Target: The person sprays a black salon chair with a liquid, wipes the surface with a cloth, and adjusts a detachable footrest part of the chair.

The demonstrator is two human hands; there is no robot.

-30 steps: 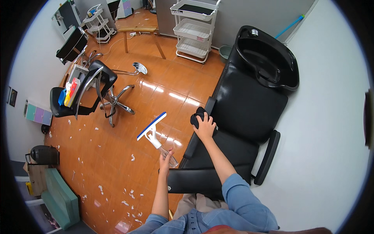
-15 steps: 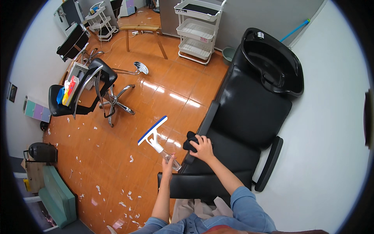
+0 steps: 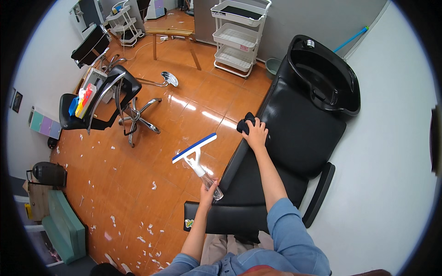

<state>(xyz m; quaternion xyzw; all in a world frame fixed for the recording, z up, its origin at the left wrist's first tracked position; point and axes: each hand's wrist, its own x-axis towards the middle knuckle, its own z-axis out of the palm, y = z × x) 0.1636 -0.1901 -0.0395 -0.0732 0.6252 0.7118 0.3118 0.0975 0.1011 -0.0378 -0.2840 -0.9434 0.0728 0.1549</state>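
The right hand (image 3: 256, 133) lies flat, fingers spread, pressing a dark cloth (image 3: 245, 124) against the upper left edge of the black shampoo chair (image 3: 294, 138), right where the seat back meets its padded side rail; the cloth is bunched under the fingertips and pokes out just past them toward the floor side. The left hand (image 3: 208, 192) is closed around the clear handle of a squeegee (image 3: 195, 149), whose white neck rises away from the body to a blue and white blade held tilted in the air above the orange tiled floor (image 3: 152, 184), just beside the chair's left edge and not touching it. Beyond the cloth the chair back runs up to a black wash basin (image 3: 329, 78) that sits close to the white wall (image 3: 391, 152) on the right, leaving only a narrow strip on that side, where a black armrest (image 3: 320, 193) juts out. The chair's footrest (image 3: 221, 218) ends just ahead of the person's knees. To the left the floor opens wide, scattered with small white scraps, until a black swivel chair (image 3: 103, 99) with bright items on its seat stands well apart. Farther off, a white trolley (image 3: 237, 39) stands by the grey wall and a small teal bucket (image 3: 272, 66) is tucked beside the basin.
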